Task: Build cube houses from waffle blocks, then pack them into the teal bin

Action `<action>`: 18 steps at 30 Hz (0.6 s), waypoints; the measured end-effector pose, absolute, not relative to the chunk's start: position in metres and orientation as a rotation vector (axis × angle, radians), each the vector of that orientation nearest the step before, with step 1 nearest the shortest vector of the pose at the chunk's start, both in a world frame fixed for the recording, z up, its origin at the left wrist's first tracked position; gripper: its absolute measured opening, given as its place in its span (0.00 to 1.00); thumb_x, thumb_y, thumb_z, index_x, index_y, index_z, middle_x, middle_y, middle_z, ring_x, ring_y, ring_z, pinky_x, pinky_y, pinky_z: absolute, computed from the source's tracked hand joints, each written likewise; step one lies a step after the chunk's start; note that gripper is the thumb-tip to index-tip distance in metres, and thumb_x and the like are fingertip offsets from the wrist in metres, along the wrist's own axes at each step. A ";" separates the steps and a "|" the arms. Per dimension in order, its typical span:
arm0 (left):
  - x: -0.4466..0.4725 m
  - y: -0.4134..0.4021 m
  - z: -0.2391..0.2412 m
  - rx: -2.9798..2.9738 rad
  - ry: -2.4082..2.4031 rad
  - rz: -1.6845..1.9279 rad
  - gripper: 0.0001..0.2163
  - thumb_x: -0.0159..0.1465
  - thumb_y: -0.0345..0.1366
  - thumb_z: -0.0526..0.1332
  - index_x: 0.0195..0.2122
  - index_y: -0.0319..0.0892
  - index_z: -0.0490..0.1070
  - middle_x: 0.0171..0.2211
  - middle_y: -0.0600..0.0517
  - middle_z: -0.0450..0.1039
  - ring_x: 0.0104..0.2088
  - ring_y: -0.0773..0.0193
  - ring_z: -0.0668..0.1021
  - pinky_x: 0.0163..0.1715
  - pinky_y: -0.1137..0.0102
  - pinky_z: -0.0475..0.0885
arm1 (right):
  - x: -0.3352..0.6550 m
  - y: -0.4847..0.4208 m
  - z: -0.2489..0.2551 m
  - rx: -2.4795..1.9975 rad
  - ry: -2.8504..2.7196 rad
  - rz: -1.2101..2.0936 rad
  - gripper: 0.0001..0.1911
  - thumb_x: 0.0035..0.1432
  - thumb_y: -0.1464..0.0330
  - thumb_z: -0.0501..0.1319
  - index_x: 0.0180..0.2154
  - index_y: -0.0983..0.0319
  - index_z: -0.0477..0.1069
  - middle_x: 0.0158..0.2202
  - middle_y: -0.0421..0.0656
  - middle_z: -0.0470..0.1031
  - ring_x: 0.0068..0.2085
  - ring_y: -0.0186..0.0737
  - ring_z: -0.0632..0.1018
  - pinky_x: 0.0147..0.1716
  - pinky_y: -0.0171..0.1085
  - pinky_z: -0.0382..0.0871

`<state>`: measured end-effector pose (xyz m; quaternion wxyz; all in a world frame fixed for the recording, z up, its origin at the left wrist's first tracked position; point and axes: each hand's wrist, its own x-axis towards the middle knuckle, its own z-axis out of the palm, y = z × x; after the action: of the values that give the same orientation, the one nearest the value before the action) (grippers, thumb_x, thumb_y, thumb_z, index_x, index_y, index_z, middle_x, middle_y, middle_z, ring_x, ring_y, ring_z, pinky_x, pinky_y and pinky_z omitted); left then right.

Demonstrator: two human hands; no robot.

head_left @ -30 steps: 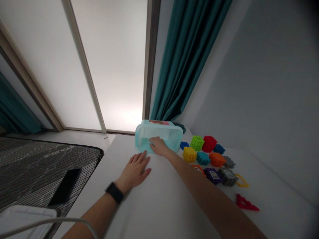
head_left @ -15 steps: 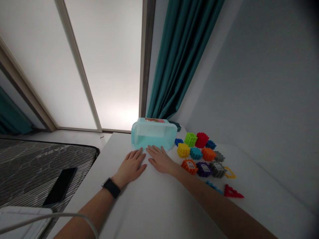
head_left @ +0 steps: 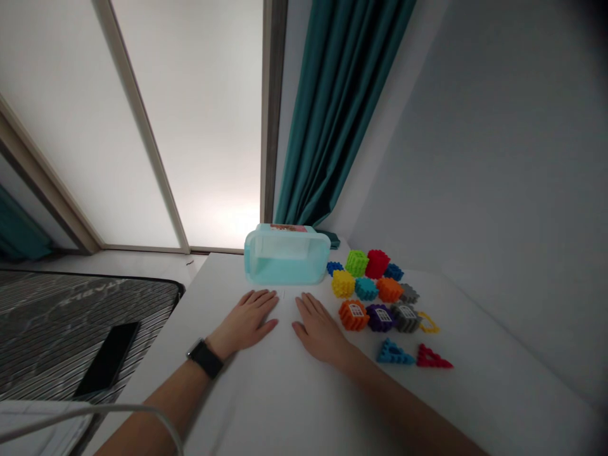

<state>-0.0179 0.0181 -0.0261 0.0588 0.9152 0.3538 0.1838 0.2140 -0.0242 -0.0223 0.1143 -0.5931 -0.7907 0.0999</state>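
Observation:
My left hand (head_left: 247,318) lies flat on the white table (head_left: 294,392), fingers stretched out, a dark watch (head_left: 204,357) on its wrist. My right hand (head_left: 319,329) lies flat beside it, fingers spread, holding nothing. A pale turquoise plastic box (head_left: 286,262) lies on its side just beyond both hands, its opening facing me. Right of my right hand sits a cluster of knobbly coloured blocks: an orange one (head_left: 354,315) nearest, then a purple one (head_left: 380,317) and a grey one (head_left: 405,316). A blue triangle (head_left: 392,354) and a red triangle (head_left: 431,358) lie flat nearer to me.
More blocks sit behind: yellow (head_left: 342,284), green (head_left: 356,262), red (head_left: 377,263). A grey wall (head_left: 498,190) bounds the table's right, a teal curtain (head_left: 332,114) hangs behind the box. A black phone (head_left: 107,364) lies on a striped mattress (head_left: 71,316) at the left.
My right hand has drawn back from the turquoise box's opening and come down flat beside my left hand. The view has shifted, bringing the triangles into sight.

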 end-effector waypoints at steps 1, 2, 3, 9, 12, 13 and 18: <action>-0.017 0.017 -0.025 2.768 1.064 0.568 0.23 0.72 0.45 0.53 0.66 0.47 0.61 0.66 0.45 0.65 0.64 0.51 0.67 0.64 0.53 0.61 | 0.215 -0.028 -0.022 -1.715 -2.344 0.309 0.31 0.67 0.66 0.53 0.67 0.72 0.57 0.70 0.58 0.56 0.72 0.54 0.55 0.70 0.52 0.50; -0.016 0.016 -0.023 2.760 1.058 0.578 0.22 0.71 0.44 0.54 0.65 0.46 0.62 0.64 0.45 0.66 0.63 0.51 0.68 0.63 0.53 0.62 | 0.217 -0.031 -0.020 -1.681 -2.371 0.323 0.31 0.67 0.66 0.53 0.67 0.71 0.58 0.70 0.57 0.56 0.71 0.53 0.55 0.70 0.51 0.49; -0.015 0.015 -0.022 2.753 1.051 0.585 0.21 0.71 0.43 0.55 0.64 0.46 0.64 0.63 0.45 0.68 0.62 0.51 0.69 0.62 0.54 0.63 | 0.219 -0.035 -0.018 -1.645 -2.395 0.337 0.30 0.67 0.66 0.53 0.67 0.69 0.58 0.70 0.56 0.57 0.71 0.52 0.56 0.70 0.51 0.49; -0.010 0.008 -0.014 2.720 0.966 0.580 0.14 0.71 0.37 0.55 0.54 0.45 0.73 0.50 0.45 0.75 0.52 0.54 0.75 0.54 0.57 0.69 | 0.225 -0.050 -0.009 -1.493 -2.413 0.402 0.25 0.64 0.69 0.55 0.62 0.63 0.67 0.67 0.51 0.64 0.68 0.49 0.62 0.68 0.50 0.54; -0.008 0.007 -0.015 2.705 0.942 0.603 0.12 0.70 0.36 0.56 0.51 0.45 0.74 0.46 0.46 0.75 0.49 0.55 0.75 0.51 0.59 0.70 | 0.228 -0.052 -0.012 -1.454 -2.355 0.392 0.22 0.64 0.71 0.55 0.59 0.62 0.70 0.64 0.50 0.68 0.66 0.48 0.65 0.67 0.50 0.57; -0.007 0.007 -0.016 2.693 0.965 0.623 0.11 0.69 0.37 0.57 0.50 0.45 0.74 0.46 0.46 0.75 0.49 0.54 0.75 0.51 0.59 0.70 | 0.229 -0.052 -0.014 -1.443 -2.336 0.390 0.22 0.64 0.72 0.55 0.58 0.62 0.71 0.63 0.50 0.69 0.65 0.48 0.66 0.66 0.51 0.58; -0.003 0.006 -0.021 2.629 1.177 0.686 0.18 0.63 0.40 0.65 0.53 0.45 0.70 0.50 0.45 0.73 0.52 0.50 0.74 0.51 0.55 0.70 | 0.234 -0.053 -0.018 -1.371 -2.311 0.408 0.20 0.63 0.73 0.56 0.56 0.61 0.73 0.61 0.50 0.71 0.64 0.49 0.67 0.65 0.51 0.60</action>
<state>-0.0031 0.0064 -0.0206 0.0900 0.8843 0.3959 0.2305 0.2341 -0.0531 -0.0180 0.2103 -0.4933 -0.8312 0.1467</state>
